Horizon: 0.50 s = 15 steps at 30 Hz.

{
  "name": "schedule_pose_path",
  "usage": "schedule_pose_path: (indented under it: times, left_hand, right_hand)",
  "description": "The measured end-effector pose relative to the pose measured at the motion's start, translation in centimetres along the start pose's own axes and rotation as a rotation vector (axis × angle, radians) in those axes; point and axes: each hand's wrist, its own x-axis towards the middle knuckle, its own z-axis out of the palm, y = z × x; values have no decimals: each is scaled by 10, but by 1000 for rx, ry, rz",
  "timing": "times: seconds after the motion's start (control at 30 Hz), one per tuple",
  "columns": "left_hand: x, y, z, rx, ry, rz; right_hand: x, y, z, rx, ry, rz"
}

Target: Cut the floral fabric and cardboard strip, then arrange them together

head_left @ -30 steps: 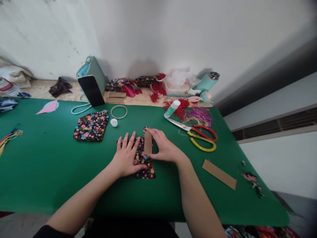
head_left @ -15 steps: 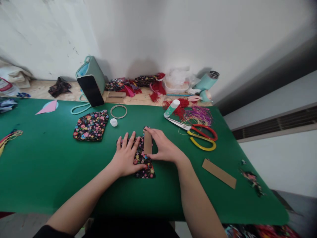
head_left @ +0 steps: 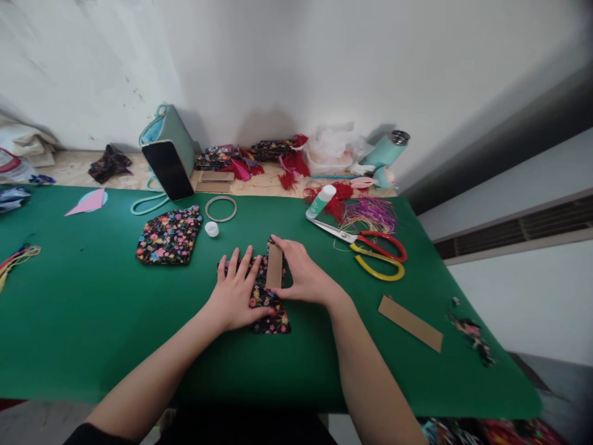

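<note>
On the green table mat [head_left: 92,321], the left hand [head_left: 236,296] lies flat, fingers spread, pressing the black floral fabric piece [head_left: 267,303]. The right hand [head_left: 303,278] pinches the brown cardboard strip [head_left: 274,267] lying on the fabric's right part, between both hands. Uneven pressure could skew the strip or wrinkle the cloth.

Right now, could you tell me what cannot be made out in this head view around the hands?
- Floral fabric: its middle is hidden under the left hand.
- Cardboard strip: its right edge is covered by the right hand.
- Phone: the screen is dark, so nothing can be read.
- Red tassels by the wall: too small and blurred to count.
</note>
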Motion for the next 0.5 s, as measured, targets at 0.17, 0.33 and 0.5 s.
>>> schedule_pose_path:
  times: [0.17,0.33,0.5]
  left_hand:
    - [1,1,-1,-5,-14,-5]
    - [1,1,-2,2,-11,-8]
    - [1,1,-2,-1,-19,-8]
  right_hand:
    - [1,1,1,-32,-14,10]
    - [0,2,2,-43,-12,2]
    - [0,3,2,-33,19,-20]
